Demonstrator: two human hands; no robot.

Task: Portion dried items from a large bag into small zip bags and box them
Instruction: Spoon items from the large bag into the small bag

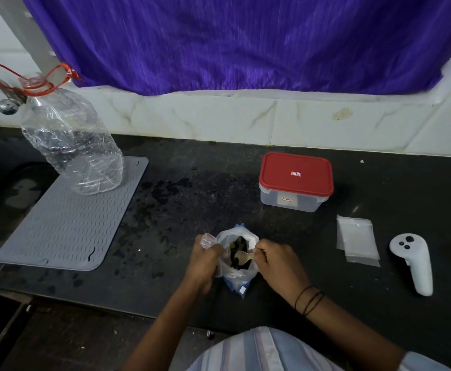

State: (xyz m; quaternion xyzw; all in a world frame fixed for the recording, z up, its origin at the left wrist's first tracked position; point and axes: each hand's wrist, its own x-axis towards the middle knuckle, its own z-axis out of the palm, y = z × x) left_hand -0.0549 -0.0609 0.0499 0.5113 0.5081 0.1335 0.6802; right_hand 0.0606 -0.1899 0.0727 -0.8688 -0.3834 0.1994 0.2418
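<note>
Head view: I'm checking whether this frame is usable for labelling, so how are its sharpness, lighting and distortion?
Head view: the purple curtain is streaked with motion blur; the hands and large bag are soft, its dark contents hard to identify; wide-angle bending curves the tiled wall and black counter; lighting is dim and even, with faint glare on the plastic bottle.

Dim, soft indoor light; slight blur, wide-angle bending at the edges.
</note>
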